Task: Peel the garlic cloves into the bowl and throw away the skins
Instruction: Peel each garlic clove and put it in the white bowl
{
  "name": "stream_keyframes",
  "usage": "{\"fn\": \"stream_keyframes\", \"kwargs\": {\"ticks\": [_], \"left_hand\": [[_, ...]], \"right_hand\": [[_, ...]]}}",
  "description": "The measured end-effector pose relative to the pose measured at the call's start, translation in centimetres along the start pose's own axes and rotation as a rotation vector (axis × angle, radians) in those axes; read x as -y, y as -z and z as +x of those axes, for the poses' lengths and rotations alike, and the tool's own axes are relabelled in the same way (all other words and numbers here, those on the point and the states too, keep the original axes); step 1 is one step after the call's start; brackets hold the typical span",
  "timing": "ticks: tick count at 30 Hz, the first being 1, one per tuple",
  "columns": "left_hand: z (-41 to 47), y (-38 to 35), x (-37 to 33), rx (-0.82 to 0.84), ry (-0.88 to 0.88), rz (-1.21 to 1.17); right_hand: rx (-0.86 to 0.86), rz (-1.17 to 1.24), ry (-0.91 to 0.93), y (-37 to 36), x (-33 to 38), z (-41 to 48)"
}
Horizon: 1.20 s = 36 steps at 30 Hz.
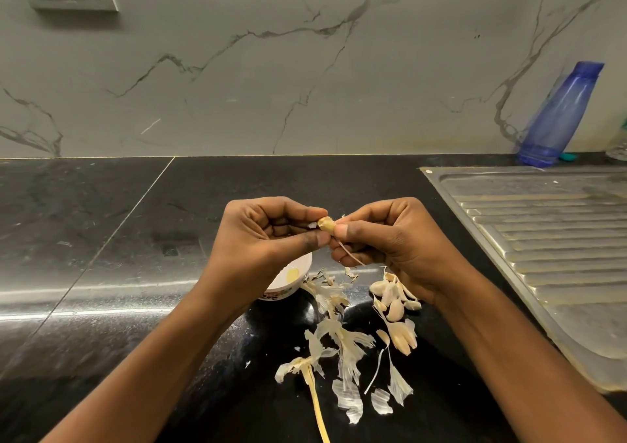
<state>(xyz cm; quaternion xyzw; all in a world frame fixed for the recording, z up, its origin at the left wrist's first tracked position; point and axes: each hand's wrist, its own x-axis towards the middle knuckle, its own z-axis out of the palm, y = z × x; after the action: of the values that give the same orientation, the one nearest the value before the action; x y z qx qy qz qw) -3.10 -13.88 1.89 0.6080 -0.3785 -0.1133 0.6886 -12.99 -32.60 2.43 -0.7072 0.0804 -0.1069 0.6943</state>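
We pinch the small pale garlic clove [326, 224] crosswise between left hand [271, 235] and right hand [383, 239], with the little white flowered bowl [285, 290] just below our left.

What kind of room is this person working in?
Most likely a home kitchen: a ribbed steel sink drainboard is set into a black stone counter under a marble-look wall, a blue bottle stands behind it, and garlic skins lie beside a small bowl.
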Motion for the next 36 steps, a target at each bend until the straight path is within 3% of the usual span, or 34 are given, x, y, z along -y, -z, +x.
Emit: {"fn": "stream_keyframes", "kwargs": {"ticks": [11, 17, 27, 36], "left_hand": [[-0.07, -0.17, 0.0, -0.038, 0.048, -0.031], [0.01, -0.01, -0.04, -0.052, 0.06, -0.025], [-0.13, -0.28, -0.12, -0.034, 0.08, -0.004], [-0.13, -0.12, -0.48, -0.046, 0.177, -0.146]], "right_hand": [[-0.056, 0.007, 0.02, -0.5, -0.16, 0.03], [0.022, 0.066, -0.04, -0.05, 0.0, 0.06], [-0.048, -0.118, 0.054, -0.3, -0.18, 0.0], [-0.066, -0.053, 0.067, -0.61, 0.08, -0.08]]}}
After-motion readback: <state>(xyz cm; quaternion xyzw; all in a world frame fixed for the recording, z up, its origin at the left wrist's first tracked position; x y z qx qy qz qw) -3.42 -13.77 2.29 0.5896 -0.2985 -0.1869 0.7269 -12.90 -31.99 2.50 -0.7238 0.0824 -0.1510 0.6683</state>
